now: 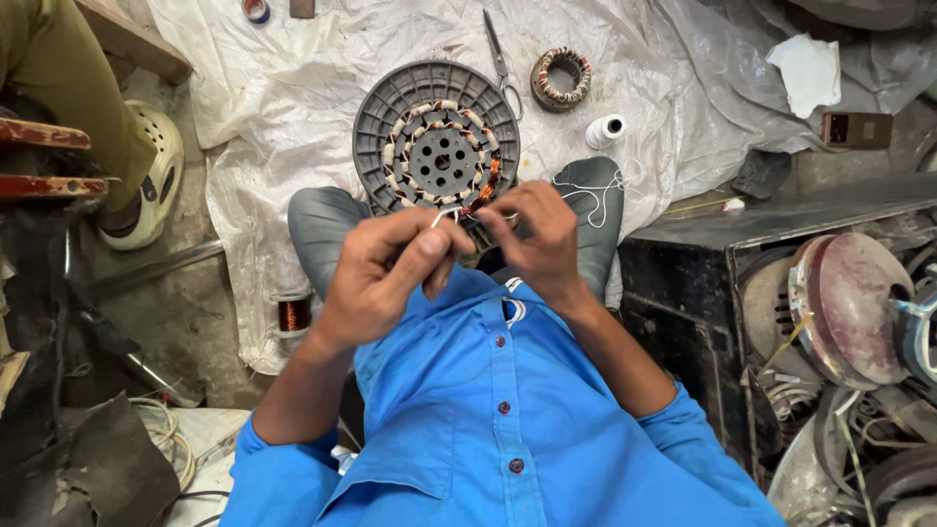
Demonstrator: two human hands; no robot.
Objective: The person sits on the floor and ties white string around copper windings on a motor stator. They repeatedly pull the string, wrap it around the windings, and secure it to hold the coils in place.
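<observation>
Left hand [386, 278] and right hand [537, 239] meet, fingertips pinched on thin white thread [595, 195] above one round grey wound stator [436, 137]; one white thread spool [605, 130].

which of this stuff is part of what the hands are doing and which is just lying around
In use:
left hand and right hand, pinching white thread
round grey stator disc with copper windings
white thread spool

Lying about:
steel scissors
small wound coil ring
copper wire reel
brown rectangular box
white crumpled paper
</observation>
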